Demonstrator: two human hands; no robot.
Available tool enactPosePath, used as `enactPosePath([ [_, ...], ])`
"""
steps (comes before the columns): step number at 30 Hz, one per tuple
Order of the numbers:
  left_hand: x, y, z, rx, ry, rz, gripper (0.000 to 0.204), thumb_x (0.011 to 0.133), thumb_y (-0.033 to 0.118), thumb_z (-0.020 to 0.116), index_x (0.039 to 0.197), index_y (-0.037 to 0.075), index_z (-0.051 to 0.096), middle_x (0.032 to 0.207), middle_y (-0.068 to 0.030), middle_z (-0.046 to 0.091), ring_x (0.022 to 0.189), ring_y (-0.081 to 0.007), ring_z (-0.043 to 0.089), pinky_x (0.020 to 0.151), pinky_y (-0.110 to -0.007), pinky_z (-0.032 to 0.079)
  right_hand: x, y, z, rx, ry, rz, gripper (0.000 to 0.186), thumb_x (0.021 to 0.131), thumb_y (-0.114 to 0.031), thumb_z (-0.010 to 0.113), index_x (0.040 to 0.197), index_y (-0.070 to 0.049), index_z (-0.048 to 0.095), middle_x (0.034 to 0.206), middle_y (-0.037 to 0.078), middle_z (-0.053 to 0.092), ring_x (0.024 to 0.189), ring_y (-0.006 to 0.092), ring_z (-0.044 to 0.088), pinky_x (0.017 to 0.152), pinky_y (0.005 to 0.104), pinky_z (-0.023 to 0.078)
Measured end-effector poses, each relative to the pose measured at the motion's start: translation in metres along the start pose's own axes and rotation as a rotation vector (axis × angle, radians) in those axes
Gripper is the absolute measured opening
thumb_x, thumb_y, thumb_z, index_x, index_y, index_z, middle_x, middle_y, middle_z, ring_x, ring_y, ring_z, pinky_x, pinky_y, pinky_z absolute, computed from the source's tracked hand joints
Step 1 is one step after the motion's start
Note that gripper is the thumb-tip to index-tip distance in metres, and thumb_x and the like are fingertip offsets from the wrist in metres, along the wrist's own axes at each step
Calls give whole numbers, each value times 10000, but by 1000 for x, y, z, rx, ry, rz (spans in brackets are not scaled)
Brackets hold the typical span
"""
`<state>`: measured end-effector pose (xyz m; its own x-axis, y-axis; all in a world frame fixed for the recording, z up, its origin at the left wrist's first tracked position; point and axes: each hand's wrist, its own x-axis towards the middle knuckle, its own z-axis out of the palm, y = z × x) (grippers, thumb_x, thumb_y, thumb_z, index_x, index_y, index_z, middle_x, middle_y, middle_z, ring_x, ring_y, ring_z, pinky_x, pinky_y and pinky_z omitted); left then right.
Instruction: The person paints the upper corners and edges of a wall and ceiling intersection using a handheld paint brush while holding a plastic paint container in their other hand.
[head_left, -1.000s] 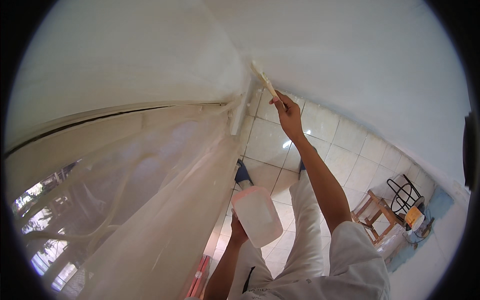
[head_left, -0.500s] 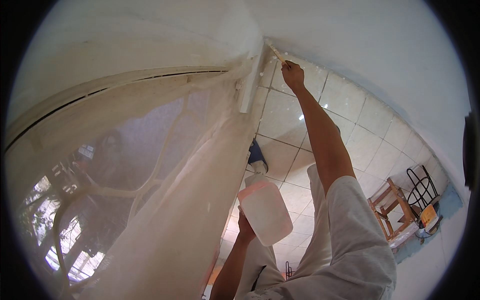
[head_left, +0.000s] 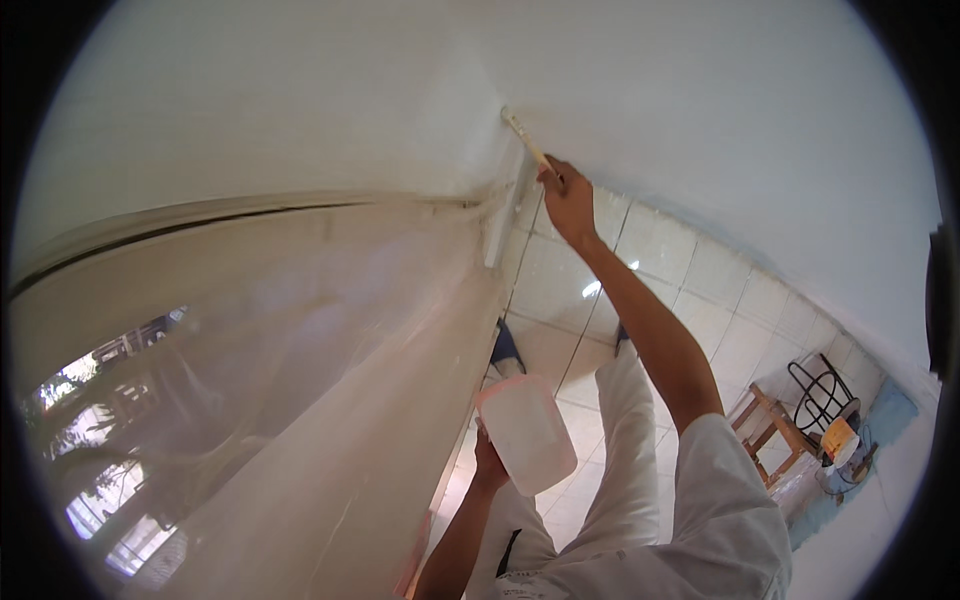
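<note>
We have raised the brush [head_left: 528, 137] from down by the tiled floor [head_left: 548, 275]: our right hand [head_left: 568, 205], grip closed round its handle, sets the tip higher in the wall corner [head_left: 498, 90], apparently reaching another stretch. Our left hand [head_left: 487, 462] holds the tub [head_left: 527, 435] below; the curtain [head_left: 300, 480] crowds us leftward, while room opens rightward.

A slim, pale brush [head_left: 526, 136] — slanted in the right hand [head_left: 568, 203], tip by the wall corner [head_left: 495, 88]; a rounded, pink-edged whitish tub [head_left: 527, 435] — in the left hand [head_left: 487, 462].
</note>
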<state>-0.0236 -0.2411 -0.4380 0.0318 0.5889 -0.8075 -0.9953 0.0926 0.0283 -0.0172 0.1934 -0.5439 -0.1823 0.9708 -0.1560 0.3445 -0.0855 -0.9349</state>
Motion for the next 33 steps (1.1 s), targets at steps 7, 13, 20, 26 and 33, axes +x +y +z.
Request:
enactPosePath([
  [7, -36, 14, 74, 88, -152, 25, 793, 1027, 691, 440, 1613, 162, 360, 1566, -103, 494, 1415, -316, 516, 1161, -553, 454, -12, -236, -90, -8, -73, -61, 296, 1039, -186, 601, 1220, 17, 717, 875, 188, 723, 756, 282, 680, 738, 393, 529],
  [13, -107, 36, 166, 206, -248, 144, 764, 1049, 679, 396, 1602, 152, 377, 1554, -101, 512, 1402, -302, 527, 1171, -519, 449, -88, -375, -196, 153, -149, -117, 329, 1070, -273, 610, 1173, 14, 733, 787, 59, 668, 676, 133, 556, 651, 312, 475],
  [20, -147, 41, 317, 377, -514, 245, 758, 1076, 667, 292, 1613, 136, 358, 1584, -97, 477, 1427, -278, 509, 1177, -481, 453, -223, -455, -336, 96, -328, -117, 223, 995, -178, 720, 1133, -4, 749, 784, 13, 696, 706, 71, 592, 630, 252, 454],
  [26, -160, 53, 401, 418, -653, 346, 720, 1105, 600, 281, 1604, 85, 347, 1552, -116, 504, 1401, -264, 531, 1185, -437, 439, -281, -553, -401, -345, -380, -115, 248, 904, -74, 766, 1150, -45, 769, 872, 158, 775, 552, 173, 620, 560, 308, 480],
  [33, -188, 5, 418, 481, -634, 346, 812, 1078, 669, 283, 1598, 47, 327, 1545, -159, 497, 1374, -292, 556, 1152, -442, 476, -305, -567, -404, -576, -258, -393, 153, 846, -26, 707, 986, -3, 764, 770, 199, 697, 625, 360, 660, 619, 434, 523],
])
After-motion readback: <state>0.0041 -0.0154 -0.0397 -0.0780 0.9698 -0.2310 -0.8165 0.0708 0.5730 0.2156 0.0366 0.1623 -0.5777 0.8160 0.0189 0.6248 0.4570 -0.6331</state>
